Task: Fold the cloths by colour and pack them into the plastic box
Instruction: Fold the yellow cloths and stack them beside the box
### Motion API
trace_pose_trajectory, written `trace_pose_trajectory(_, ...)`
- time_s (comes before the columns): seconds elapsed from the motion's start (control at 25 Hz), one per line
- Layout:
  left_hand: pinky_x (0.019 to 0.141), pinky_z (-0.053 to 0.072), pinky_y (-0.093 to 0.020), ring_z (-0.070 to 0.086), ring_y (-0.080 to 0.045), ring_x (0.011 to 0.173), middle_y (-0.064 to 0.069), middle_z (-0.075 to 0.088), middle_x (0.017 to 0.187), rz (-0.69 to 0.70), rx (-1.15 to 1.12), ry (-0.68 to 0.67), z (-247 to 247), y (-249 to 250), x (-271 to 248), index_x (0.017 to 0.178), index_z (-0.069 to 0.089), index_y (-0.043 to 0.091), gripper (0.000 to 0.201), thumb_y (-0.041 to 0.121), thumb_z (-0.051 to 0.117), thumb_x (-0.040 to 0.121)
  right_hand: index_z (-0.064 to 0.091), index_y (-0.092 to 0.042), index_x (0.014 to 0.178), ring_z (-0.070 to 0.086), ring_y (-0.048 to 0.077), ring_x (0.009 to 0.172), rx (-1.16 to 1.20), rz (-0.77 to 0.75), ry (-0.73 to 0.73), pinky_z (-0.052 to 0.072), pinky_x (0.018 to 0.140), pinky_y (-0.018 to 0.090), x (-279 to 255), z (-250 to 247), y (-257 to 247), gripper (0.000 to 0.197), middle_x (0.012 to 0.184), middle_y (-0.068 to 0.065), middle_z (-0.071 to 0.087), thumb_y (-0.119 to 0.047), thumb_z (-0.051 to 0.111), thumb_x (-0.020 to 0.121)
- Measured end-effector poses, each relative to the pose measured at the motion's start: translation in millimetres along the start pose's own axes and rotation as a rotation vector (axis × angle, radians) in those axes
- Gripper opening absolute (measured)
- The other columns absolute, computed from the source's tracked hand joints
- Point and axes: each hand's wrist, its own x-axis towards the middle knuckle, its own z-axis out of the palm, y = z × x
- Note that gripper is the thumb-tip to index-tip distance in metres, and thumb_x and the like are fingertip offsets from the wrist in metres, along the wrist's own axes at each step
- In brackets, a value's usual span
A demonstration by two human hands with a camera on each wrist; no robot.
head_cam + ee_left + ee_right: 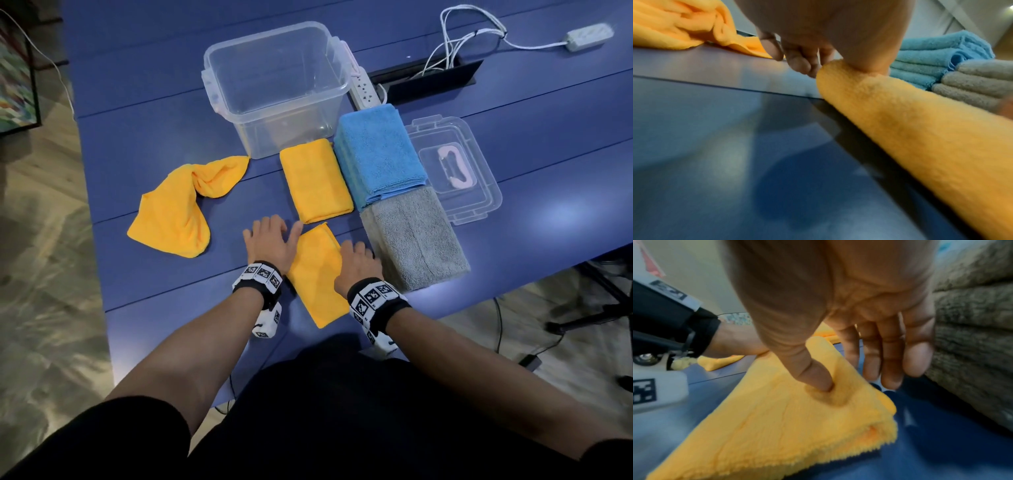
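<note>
Pressing down on a folded yellow cloth (317, 277) at the near edge of a blue desk (164, 274), a person is working with both bare hands. The left hand (269, 241) is lying flat with fingers spread, its thumb resting on the cloth's far left corner while the other fingers are touching the desk beside it. The right hand (356, 262) is sitting on the cloth's right side, fingers straight and close together, the thumb (813, 376) digging a dimple into the fabric.

Just beyond this cloth, a second folded yellow cloth (315, 181) is lying flat, and a crumpled, unfolded yellow cloth (185, 209) is sprawling to the left of it. To the right, a stack of folded blue cloths (378, 154) is sitting against a stack of folded grey cloths (414, 240), the grey one nearer the person. The clear plastic box (277, 85) is standing open and holding no cloths, behind the yellow and blue ones. Its clear lid (455, 171) is lying flat on the desk to the right of the blue stack. A white power strip (364, 92) is lying behind the box's right corner.
</note>
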Motion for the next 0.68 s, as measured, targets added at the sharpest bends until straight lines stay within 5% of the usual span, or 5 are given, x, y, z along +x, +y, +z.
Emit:
trace_pose_trajectory(0.16, 0.082, 0.036, -0.037, 0.053, -0.029, 0.103, -0.003, 0.057, 0.110, 0.416, 0.084, -0.124, 15, -11, -39, 0.108, 0.058, 0.016, 0.051, 0.059, 0.033, 0.094, 0.045, -0.027, 0.136, 0.043, 0.028, 0.117, 0.023, -0.264, 0.100, 0.041, 0.085, 0.040, 11, 14, -3, 0.054, 0.129, 0.006, 0.043, -0.008, 0.052, 0.086)
trace_pose_trajectory(0.24, 0.105, 0.033, -0.045, 0.041, -0.029, 0.131, -0.006, 0.046, 0.143, 0.395, 0.179, -0.201, 23, -21, -60, 0.135, 0.050, 0.016, 0.074, 0.071, 0.038, 0.087, 0.039, -0.029, 0.143, 0.039, 0.027, 0.121, 0.046, -0.260, 0.082, 0.045, 0.085, 0.038, 17, 18, -3, 0.052, 0.136, 0.004, 0.039, -0.014, 0.047, 0.094)
trace_pose_trajectory(0.32, 0.118, 0.010, -0.055, 0.011, -0.026, 0.149, -0.005, 0.017, 0.161, 0.321, 0.199, -0.317, 25, -21, -73, 0.151, 0.027, 0.016, 0.100, 0.083, 0.039, 0.078, 0.030, -0.031, 0.148, 0.036, 0.029, 0.123, 0.067, -0.218, 0.060, 0.046, 0.086, 0.039, 22, 17, -5, 0.051, 0.141, 0.005, 0.033, -0.019, 0.041, 0.100)
trace_pose_trajectory(0.44, 0.116, -0.009, -0.060, -0.019, -0.022, 0.149, 0.001, -0.014, 0.163, 0.229, 0.219, -0.435, 18, -14, -77, 0.156, -0.001, 0.017, 0.124, 0.093, 0.038, 0.066, 0.023, -0.030, 0.149, 0.045, 0.032, 0.119, 0.189, -0.122, -0.006, 0.046, 0.085, 0.042, 23, 12, -13, 0.051, 0.139, 0.011, 0.038, -0.026, 0.039, 0.101)
trace_pose_trajectory(0.68, 0.117, -0.014, -0.056, -0.027, -0.024, 0.146, -0.003, -0.025, 0.160, 0.341, 0.275, -0.460, 0, -42, -70, 0.154, -0.014, 0.018, 0.140, 0.098, 0.043, 0.054, 0.047, -0.015, 0.109, 0.064, 0.032, 0.091, 0.384, 0.199, 0.035, 0.045, 0.068, 0.036, 8, 26, -13, 0.051, 0.099, 0.010, 0.065, -0.062, 0.048, 0.089)
